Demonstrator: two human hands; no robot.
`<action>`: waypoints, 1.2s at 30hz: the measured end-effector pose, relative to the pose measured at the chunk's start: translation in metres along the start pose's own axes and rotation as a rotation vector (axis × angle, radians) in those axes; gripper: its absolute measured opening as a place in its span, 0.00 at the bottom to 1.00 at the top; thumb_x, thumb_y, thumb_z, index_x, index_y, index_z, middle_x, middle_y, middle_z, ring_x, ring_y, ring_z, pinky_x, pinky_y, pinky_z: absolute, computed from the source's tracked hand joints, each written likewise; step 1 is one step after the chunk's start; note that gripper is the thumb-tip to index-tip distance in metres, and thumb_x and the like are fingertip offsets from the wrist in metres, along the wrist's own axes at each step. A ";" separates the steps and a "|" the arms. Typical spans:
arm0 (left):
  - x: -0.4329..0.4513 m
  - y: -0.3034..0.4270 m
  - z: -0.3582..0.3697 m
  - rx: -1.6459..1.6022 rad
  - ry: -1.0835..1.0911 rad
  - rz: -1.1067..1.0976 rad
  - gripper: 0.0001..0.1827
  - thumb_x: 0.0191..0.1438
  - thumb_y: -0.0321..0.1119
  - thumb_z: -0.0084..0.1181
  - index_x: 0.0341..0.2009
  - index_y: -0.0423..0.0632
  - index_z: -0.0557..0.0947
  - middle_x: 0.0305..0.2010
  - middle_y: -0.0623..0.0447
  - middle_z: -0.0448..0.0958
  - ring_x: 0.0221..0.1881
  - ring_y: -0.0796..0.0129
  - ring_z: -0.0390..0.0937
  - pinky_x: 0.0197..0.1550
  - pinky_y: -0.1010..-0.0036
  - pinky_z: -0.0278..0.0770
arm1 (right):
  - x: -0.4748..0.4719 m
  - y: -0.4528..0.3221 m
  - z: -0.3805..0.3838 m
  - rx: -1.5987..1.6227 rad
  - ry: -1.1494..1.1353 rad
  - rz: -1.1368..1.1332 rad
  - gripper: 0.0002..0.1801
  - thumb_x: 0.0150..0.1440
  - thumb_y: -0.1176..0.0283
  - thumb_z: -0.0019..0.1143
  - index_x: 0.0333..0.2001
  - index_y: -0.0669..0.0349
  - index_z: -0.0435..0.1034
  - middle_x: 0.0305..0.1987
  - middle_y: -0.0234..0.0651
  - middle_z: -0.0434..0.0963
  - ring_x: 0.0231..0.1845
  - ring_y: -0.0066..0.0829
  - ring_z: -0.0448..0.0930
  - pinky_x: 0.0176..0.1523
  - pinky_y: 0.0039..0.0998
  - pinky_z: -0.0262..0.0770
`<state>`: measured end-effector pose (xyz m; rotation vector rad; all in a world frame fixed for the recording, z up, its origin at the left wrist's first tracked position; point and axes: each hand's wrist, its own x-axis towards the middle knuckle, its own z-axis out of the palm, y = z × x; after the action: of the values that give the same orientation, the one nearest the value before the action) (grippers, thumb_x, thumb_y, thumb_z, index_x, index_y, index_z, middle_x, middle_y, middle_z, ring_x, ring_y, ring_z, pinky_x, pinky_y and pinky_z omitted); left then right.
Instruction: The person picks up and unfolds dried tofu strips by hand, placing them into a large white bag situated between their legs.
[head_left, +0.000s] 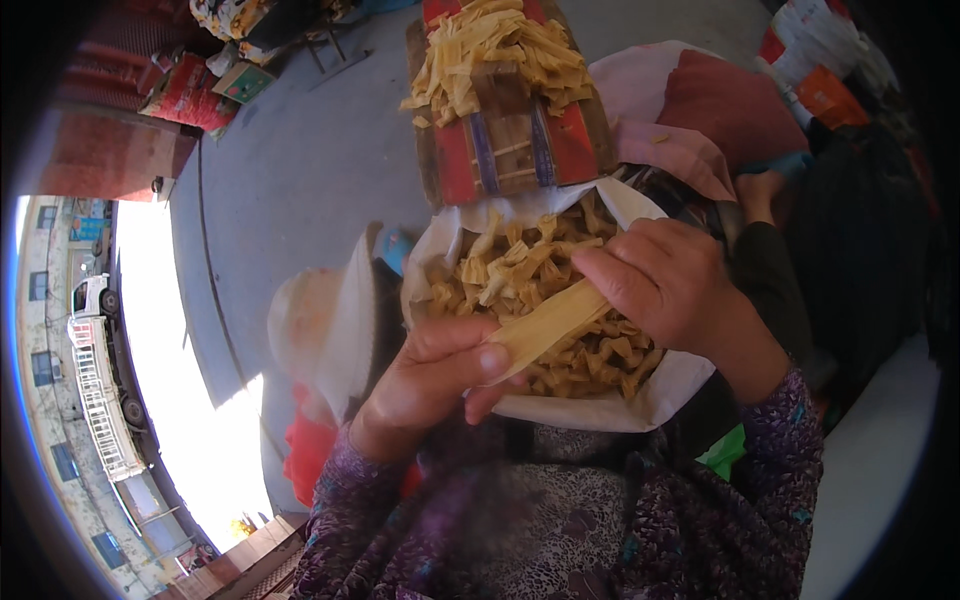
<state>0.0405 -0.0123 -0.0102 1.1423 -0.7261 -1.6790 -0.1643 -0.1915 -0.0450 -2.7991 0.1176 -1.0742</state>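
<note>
A flat, pale yellow strip (551, 326) stretches between my two hands; it looks like dried tofu skin, though I cannot be sure. Its lower left end is pinched between the thumb and fingers of my left hand (442, 367). My right hand (664, 281) grips the upper right end, with the fingers hiding that tip. Beneath both hands lies a white cloth-lined container (607, 412), its rim folded outwards. Many knotted pieces of the same yellow material (525, 270) fill it. Beyond it, loose flat yellow strips (502, 45) are heaped on a wooden board with red panels (574, 146).
A white sun hat (322, 322) is at the left of the container, beside red cloth (309, 450). Pink and red cloth (720, 105) lies right of the board, near another person's arm (757, 195). A truck (105, 390) stands outside at far left.
</note>
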 end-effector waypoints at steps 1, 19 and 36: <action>-0.009 0.001 -0.002 -0.111 -0.014 0.051 0.18 0.67 0.40 0.50 0.34 0.38 0.81 0.18 0.55 0.73 0.17 0.74 0.70 0.21 0.76 0.67 | -0.005 0.002 -0.002 0.042 0.008 0.068 0.16 0.49 0.71 0.60 0.44 0.59 0.75 0.29 0.32 0.73 0.30 0.33 0.79 0.31 0.31 0.76; -0.009 -0.024 0.034 1.504 0.029 0.820 0.09 0.39 0.29 0.61 0.30 0.49 0.82 0.38 0.54 0.74 0.39 0.65 0.77 0.32 0.73 0.78 | -0.031 -0.067 -0.010 1.601 -0.664 1.054 0.15 0.68 0.63 0.51 0.35 0.64 0.74 0.23 0.28 0.77 0.20 0.16 0.74 0.25 0.21 0.68; 0.003 -0.042 0.023 1.411 0.635 0.827 0.11 0.40 0.27 0.69 0.32 0.50 0.87 0.54 0.46 0.81 0.57 0.53 0.78 0.61 0.54 0.71 | -0.043 -0.077 0.000 1.666 -0.175 1.281 0.09 0.62 0.75 0.57 0.46 0.64 0.73 0.37 0.28 0.76 0.29 0.13 0.71 0.31 0.17 0.66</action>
<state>0.0029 -0.0004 -0.0380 1.7503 -1.6918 0.1197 -0.1945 -0.1098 -0.0616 -0.8723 0.5454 -0.2068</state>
